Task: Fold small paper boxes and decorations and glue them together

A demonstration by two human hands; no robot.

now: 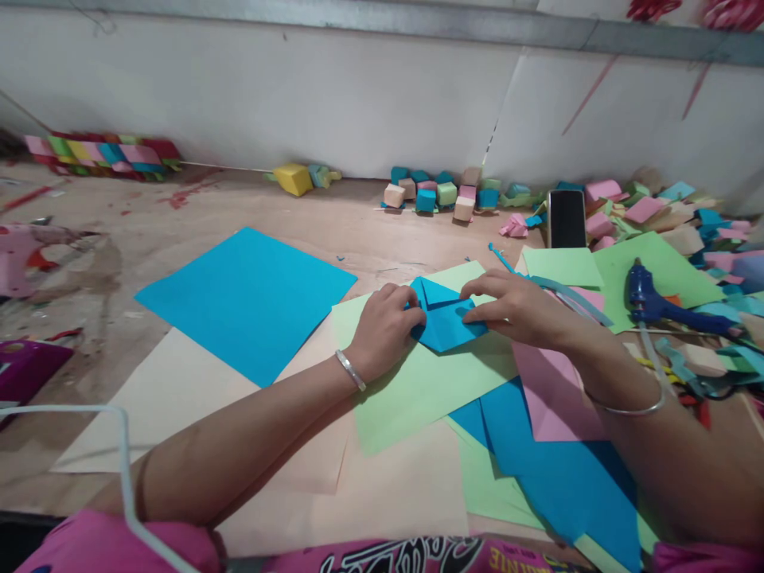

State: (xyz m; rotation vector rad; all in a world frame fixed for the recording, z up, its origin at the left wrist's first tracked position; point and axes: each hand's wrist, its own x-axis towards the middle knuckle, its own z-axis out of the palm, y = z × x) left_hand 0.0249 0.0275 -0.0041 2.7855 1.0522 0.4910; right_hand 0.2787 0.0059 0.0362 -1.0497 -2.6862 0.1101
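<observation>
A small folded piece of blue paper [445,322] lies over a light green sheet [406,398], between my two hands. My left hand [387,328] has its fingers curled and pinches the folded paper's left edge. At its right edge, my right hand [519,306] grips it with thumb and fingers. One triangular flap shows on top of the folds. To the left rests a flat blue sheet [251,298], untouched by either hand. Beneath my right forearm are a pink sheet [555,398] and more blue paper [567,477].
A blue glue gun [668,302] and a phone [567,219] lie at the right, near piled paper pieces [710,231]. Small paper cubes [442,191] line the wall. A pink glue gun [24,255] sits at the far left. Peach sheets [179,390] cover the near table.
</observation>
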